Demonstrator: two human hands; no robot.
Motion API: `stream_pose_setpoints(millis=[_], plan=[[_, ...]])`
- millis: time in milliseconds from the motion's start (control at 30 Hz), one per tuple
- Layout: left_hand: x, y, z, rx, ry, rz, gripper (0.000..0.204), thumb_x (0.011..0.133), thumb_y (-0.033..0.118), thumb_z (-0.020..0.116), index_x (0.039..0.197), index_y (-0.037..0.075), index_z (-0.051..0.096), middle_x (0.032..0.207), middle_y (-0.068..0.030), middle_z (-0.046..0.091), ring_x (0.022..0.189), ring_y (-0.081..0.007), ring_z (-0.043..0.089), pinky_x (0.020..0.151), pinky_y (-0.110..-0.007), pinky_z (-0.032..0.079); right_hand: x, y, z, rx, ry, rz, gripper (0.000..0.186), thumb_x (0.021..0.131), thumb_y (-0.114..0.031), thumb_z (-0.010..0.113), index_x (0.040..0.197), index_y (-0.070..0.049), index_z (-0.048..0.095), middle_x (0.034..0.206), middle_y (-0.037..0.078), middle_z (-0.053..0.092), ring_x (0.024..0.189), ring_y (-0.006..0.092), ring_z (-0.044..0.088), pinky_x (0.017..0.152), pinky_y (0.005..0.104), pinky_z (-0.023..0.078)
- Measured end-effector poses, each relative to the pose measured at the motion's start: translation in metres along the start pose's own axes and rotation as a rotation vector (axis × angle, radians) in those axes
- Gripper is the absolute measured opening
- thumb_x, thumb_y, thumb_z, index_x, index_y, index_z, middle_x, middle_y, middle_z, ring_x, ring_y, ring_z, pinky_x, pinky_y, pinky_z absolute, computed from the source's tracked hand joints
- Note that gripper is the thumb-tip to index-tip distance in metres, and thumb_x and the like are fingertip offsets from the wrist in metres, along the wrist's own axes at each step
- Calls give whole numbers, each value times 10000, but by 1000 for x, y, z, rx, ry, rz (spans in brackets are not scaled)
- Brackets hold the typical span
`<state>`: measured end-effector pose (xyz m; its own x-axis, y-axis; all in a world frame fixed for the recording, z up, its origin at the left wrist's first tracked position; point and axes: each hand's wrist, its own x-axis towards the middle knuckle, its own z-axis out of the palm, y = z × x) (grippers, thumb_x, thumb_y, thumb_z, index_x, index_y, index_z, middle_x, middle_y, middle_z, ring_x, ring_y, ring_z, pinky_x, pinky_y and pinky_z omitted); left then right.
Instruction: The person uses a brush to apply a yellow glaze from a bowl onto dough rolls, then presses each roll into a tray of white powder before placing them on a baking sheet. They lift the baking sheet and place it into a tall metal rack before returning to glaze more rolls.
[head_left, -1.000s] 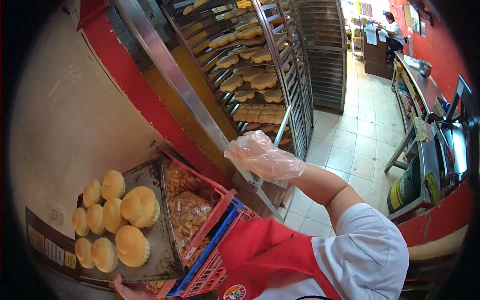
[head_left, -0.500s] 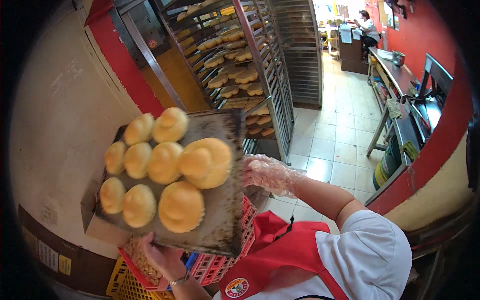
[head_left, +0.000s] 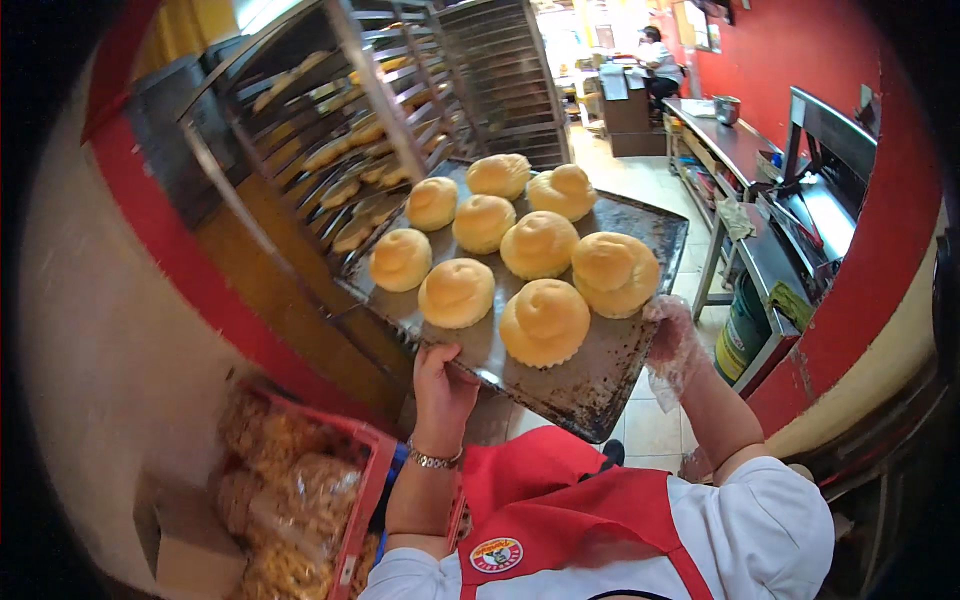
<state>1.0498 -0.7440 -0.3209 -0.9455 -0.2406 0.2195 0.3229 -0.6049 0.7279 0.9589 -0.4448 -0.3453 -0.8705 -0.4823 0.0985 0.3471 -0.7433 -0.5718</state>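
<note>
Both my hands carry a dark, worn metal baking tray [head_left: 590,405] in front of me, tilted in the picture. On it sit several round golden buns [head_left: 545,322] with coiled tops, grouped toward the tray's far and left parts. My left hand [head_left: 445,395], with a metal watch at the wrist, grips the near left edge; its thumb lies on top and the other fingers are hidden beneath. My right hand [head_left: 675,345], in a clear plastic glove, holds the right edge, its fingers partly out of sight under the tray.
A tall metal rack [head_left: 375,90] loaded with trays of bread stands just beyond the tray, to the left. At lower left is a red crate [head_left: 375,450] of bagged goods beside a cardboard box [head_left: 200,545]. Along the right runs a metal table [head_left: 765,250]; a person [head_left: 658,65] sits far back.
The tray has moved right and away from the left wall, turning as it went. My right hand has come onto its right edge. My view has swung, bringing the red crate into fuller sight.
</note>
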Motion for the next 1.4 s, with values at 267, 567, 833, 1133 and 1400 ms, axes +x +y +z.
stream_pose_setpoints(millis=[267,567,833,1133,1400], plan=[[235,-173,12,-26,-541,-465,735,848,618,489,1380,124,375,1360,-103,467,1216,-270,488,1015,-439,391,119,-136,-90,24,211,-284,193,686,-66,582,865,3,582,738,46,559,691,202,603,692,374,557],[314,-303,-10,305,-1002,-1203,783,871,576,497,1420,53,301,1431,-113,378,1291,-223,384,1079,-379,295,258,-242,-224,-29,334,-489,399,637,-90,563,1024,6,562,863,86,601,786,211,616,776,371,537],[551,-357,20,299,-962,-1168,789,890,574,461,1435,39,263,1443,-122,361,1314,-211,350,1100,-356,241,433,-328,-322,132,455,-580,311,630,-76,567,937,-27,579,775,49,595,726,178,609,763,351,532],[801,-435,164,252,-1240,-1246,796,912,572,422,1452,22,220,1457,-132,341,1339,-197,312,1123,-329,180,579,-474,-403,145,529,-702,534,620,-72,547,1142,30,514,1053,132,610,983,278,611,936,405,499],[954,-629,-72,783,-566,-1289,478,978,232,455,1377,-4,342,1311,-148,467,1162,-216,500,981,-358,413,688,-621,-602,214,733,-780,506,640,-56,576,1138,1,510,1049,105,605,975,238,602,877,363,516]])
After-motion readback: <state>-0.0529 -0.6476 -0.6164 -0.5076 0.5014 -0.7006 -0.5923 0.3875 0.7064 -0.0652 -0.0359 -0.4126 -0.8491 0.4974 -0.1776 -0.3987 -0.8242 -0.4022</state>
